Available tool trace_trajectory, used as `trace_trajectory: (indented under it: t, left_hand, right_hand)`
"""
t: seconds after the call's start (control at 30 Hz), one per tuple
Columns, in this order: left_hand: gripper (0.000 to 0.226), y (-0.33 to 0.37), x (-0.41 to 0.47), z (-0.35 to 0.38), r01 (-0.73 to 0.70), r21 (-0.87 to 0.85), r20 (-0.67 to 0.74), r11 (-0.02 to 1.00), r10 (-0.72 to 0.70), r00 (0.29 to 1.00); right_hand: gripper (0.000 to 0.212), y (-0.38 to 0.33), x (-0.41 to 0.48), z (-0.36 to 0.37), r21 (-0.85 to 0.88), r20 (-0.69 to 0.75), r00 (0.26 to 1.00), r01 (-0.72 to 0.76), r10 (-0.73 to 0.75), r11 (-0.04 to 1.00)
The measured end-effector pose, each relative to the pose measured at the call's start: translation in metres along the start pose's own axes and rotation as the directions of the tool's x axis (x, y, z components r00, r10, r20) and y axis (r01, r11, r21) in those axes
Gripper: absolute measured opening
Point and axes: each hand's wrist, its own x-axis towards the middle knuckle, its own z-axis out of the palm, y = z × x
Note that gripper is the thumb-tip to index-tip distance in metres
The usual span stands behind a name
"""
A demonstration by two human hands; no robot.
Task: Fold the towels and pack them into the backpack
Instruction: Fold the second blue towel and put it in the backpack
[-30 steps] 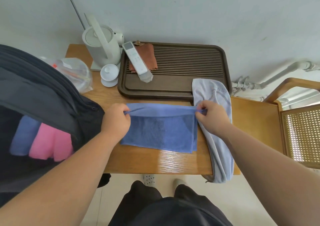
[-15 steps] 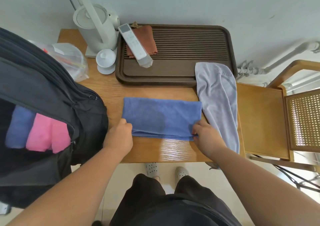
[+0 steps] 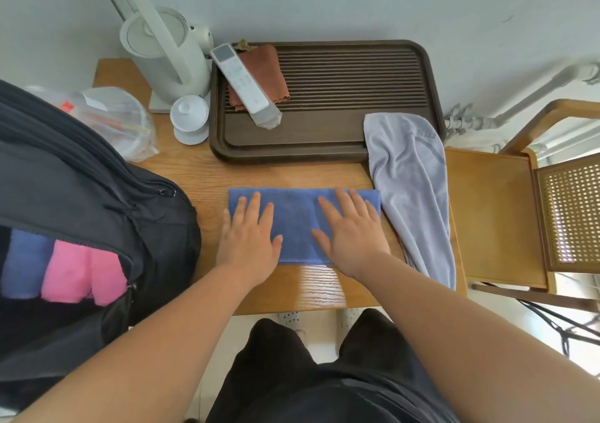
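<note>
blue towel (image 3: 297, 218) — folded rectangle, flat, smooth

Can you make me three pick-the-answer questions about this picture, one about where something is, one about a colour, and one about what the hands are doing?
1. Where is the grey towel?
A. inside the backpack
B. right of the blue towel, one end on the tray
C. on the chair

2. What colour is the rolled towel beside the blue one in the backpack?
A. pink
B. green
C. yellow

3. What are the left hand and right hand doing?
A. pinching the corners
B. holding the kettle
C. lying flat on the blue towel

Answers: 1 B, it drapes from the tray to the table edge. 2 A, pink shows through the open zip. 3 C, fingers are spread, palms down.
</note>
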Motion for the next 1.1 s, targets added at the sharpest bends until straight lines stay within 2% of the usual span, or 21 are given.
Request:
trace_trajectory:
  t: [0.1,0.2,0.37,0.57,0.63,0.7,0.77,0.83,0.93,1.0,1.1]
  left_hand:
    - [0.081,0.0,0.014,0.011,0.014,-0.009,0.058,1.0,-0.013,0.998]
    - [0.088,-0.003,0.02,0.028,0.069,-0.047,0.122,0.997,-0.063,0.991]
    - [0.089,-0.001,0.02,0.042,0.088,-0.051,0.099,0.995,-0.083,0.992]
    - [0.089,0.006,0.004,0.045,0.101,-0.087,0.144,0.991,-0.088,0.986]
    - [0.083,0.004,0.001,0.041,0.104,-0.166,0.096,0.981,-0.089,0.991]
    - [0.077,0.001,-0.002,0.037,0.15,-0.267,-0.007,0.952,-0.158,0.987]
    - [0.075,0.0,-0.003,0.035,0.239,-0.357,-0.084,0.903,-0.286,0.955]
    - [0.076,0.003,-0.001,0.031,0.359,-0.444,-0.07,0.821,-0.432,0.899]
    - [0.076,0.002,0.009,0.023,0.518,-0.558,0.018,0.648,-0.615,0.788]
    - [0.069,-0.004,0.018,0.023,0.572,-0.627,0.084,0.528,-0.685,0.724]
    - [0.04,-0.01,0.027,0.022,0.586,-0.738,0.208,0.334,-0.713,0.669]
  right_hand:
    - [0.078,-0.002,0.022,0.02,-0.041,0.082,0.996,-0.036,0.039,0.999]
    - [0.083,0.014,0.029,0.041,-0.025,0.098,0.992,-0.074,0.077,0.997]
    - [0.086,0.034,0.031,0.05,-0.096,0.044,0.999,-0.001,0.005,0.995]
    - [0.086,0.042,0.027,0.05,-0.127,0.044,0.998,0.053,-0.048,0.99]
    - [0.085,0.045,0.027,0.047,-0.145,0.04,0.997,0.07,-0.065,0.987]
    - [0.085,0.04,0.027,0.043,-0.15,0.036,0.995,0.096,-0.092,0.984]
    - [0.086,0.026,0.026,0.04,-0.139,0.021,0.99,0.144,-0.143,0.98]
    - [0.087,0.01,0.028,0.041,-0.126,0.013,0.984,0.176,-0.176,0.976]
    - [0.088,-0.005,0.032,0.05,-0.109,0.031,0.989,0.15,-0.148,0.983]
    - [0.087,-0.007,0.033,0.057,-0.104,0.051,0.99,0.133,-0.128,0.986]
    - [0.087,-0.006,0.033,0.061,-0.103,0.04,0.991,0.129,-0.125,0.986]
